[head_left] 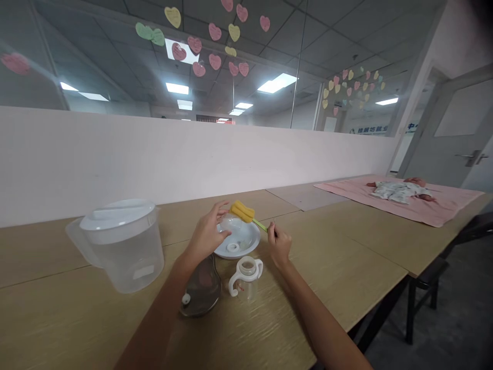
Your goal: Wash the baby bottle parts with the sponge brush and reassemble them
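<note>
My left hand (208, 230) is over the left side of a white bowl (252, 247), thumb and fingers spread apart. Between them and the brush is a clear rounded piece (231, 223); whether my fingers touch it I cannot tell. My right hand (279, 241) is closed around the green handle of a sponge bottle brush (242, 211), whose yellow head is tilted above the bowl, close to my left fingertips. A white ring (232, 248) lies in the bowl. In front of it stands a clear baby bottle (247, 288) with white handles and an open top.
A lidded clear plastic pitcher (133, 257) stands at left. Under my left forearm lies a dark, shiny flat object (202, 290). A baby doll (396, 191) lies on a pink cloth (427, 213) at far right. Behind the table (327, 262) is a white wall (192, 159); a black stool (427, 282) stands at right.
</note>
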{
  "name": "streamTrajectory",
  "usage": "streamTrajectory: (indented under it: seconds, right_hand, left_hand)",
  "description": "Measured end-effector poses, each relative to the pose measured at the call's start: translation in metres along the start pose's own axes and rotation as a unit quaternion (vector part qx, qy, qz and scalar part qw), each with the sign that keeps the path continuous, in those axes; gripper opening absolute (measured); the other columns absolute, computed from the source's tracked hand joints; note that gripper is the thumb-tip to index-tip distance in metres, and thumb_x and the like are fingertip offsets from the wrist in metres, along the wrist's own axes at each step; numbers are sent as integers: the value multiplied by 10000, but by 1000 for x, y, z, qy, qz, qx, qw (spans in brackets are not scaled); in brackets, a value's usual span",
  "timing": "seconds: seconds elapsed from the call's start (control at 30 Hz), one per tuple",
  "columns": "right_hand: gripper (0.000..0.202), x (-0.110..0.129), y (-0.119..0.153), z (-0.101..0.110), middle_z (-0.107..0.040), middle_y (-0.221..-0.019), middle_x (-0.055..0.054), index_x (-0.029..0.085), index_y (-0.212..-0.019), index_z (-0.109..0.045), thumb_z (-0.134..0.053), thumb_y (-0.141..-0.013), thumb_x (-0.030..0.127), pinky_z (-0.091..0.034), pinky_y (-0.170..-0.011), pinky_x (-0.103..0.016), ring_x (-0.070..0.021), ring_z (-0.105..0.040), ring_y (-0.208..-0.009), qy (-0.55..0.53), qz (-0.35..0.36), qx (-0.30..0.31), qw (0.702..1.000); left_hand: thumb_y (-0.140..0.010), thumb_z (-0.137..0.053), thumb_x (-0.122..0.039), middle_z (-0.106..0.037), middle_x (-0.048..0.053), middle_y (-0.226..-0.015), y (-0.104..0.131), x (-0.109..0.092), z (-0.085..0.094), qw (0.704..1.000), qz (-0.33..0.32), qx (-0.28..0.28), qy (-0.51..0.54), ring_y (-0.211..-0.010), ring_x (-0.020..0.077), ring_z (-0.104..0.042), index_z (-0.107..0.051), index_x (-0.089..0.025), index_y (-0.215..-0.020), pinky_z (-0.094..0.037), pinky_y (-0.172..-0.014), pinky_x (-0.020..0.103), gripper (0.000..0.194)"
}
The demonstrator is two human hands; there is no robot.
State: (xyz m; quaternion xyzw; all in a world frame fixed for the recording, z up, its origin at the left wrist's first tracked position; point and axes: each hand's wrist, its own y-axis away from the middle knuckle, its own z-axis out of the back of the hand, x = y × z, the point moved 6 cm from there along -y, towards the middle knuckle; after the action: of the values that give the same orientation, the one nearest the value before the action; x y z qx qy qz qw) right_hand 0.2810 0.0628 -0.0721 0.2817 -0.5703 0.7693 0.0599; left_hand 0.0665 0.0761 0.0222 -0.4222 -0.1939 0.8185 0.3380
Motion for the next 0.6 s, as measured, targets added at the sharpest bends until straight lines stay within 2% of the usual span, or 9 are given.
streamTrajectory:
  seconds: [0.17,0.37,0.47,0.6]
  right_hand:
    - [574,-4,-4,-2,-411,-420,18,151,-500,-512,-243,-918,437,-204,-472,-227,-66,-298,-413,6,-12,24,1000]
    - [561,-5,-6,-1,-440,-411,5,146,-483,-533,-282,-911,410,-179,-458,-225,-60,-300,-401,45,-2,14,999]
    - [534,2,-4,-1,-450,-415,7,142,-464,-523,-329,-905,373,-191,-455,-214,-50,-310,-406,28,47,15,998]
    - [532,8,1,0,-417,-395,18,144,-438,-496,-337,-904,344,-212,-454,-211,-47,-291,-400,-7,78,14,997]
  left_hand:
    - [-636,-663,-138,-587,82,-1144,0,-2,-5,998,12,13,60,-1088,200,-566,-416,-215,-1255,-441,-976,373,671]
    - [-662,-660,-234,-571,92,-1205,1,-14,-4,995,19,21,94,-1105,230,-556,-549,-183,-1087,-452,-968,408,443]
    - [-684,-644,-253,-578,82,-1186,0,-19,1,996,22,-14,85,-1065,213,-576,-543,-183,-1091,-486,-923,393,425]
    - [-694,-634,-248,-593,51,-1144,-3,-14,15,996,19,-83,-21,-1055,211,-573,-551,-207,-1086,-481,-919,396,403]
